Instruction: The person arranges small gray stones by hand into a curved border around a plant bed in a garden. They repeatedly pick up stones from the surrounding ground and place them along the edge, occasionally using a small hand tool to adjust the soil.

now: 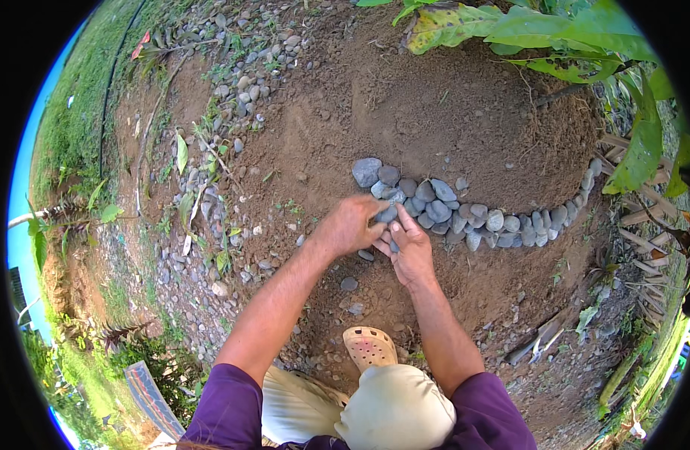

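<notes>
At the left end of a curved border of stacked river stones (437,211), both of my hands work close together. My left hand (353,224) bends its fingers around a grey stone (386,215) low at the end of the border. Beside it, my right hand (413,250) is turned partly palm up, and its index fingertip is near that same stone. A small bluish-grey stone (394,246) shows between the right hand's curled fingers and palm. A larger pale grey stone (367,172) lies at the upper left end of the border.
A mound of brown soil (435,118) rises behind the border, below broad green leaves (570,34). Loose pebbles (210,270) spread at left. Single stones (349,283) lie in the dirt before my tan clog (370,346). Dry split stalks (649,219) lie at right.
</notes>
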Motion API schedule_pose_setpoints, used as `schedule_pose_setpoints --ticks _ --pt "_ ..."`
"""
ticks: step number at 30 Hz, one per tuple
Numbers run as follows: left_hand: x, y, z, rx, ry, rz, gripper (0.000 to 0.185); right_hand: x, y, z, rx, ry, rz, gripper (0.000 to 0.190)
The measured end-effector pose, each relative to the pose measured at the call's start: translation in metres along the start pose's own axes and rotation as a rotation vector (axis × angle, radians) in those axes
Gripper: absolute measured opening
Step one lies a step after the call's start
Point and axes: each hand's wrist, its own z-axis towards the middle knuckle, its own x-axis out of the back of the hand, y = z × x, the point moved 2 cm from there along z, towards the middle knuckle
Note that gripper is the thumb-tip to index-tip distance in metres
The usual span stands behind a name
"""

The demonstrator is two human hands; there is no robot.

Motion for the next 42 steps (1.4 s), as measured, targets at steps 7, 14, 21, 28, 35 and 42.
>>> schedule_pose_setpoints --ticks 7,14,21,28,35,42 --pt "0.005 0.001 0.056 -0.234 0.040 0.291 0.040 0.006 0.010 -0.010 -0.072 0.085 -0.051 0.049" --pt "-0.009 0.003 0.062 -0.268 0.031 0.407 0.040 0.019 0.016 -0.011 -0.078 0.073 -0.081 0.044" --pt "-0.007 0.001 0.060 -0.269 0.079 0.437 0.050 0.028 0.023 -0.003 -0.032 0.092 -0.224 0.038" --pt "0.000 -0.006 0.019 -0.113 0.410 0.249 0.052 0.012 -0.007 -0.014 0.342 0.027 -0.873 0.034" --pt "0.005 -0.021 -0.047 0.112 0.500 0.140 0.050 -0.024 -0.068 0.000 0.919 0.069 -1.298 0.032" --pt "0.009 -0.029 -0.092 0.164 0.670 0.106 0.046 -0.028 -0.075 0.034 1.174 0.224 -1.581 0.042"
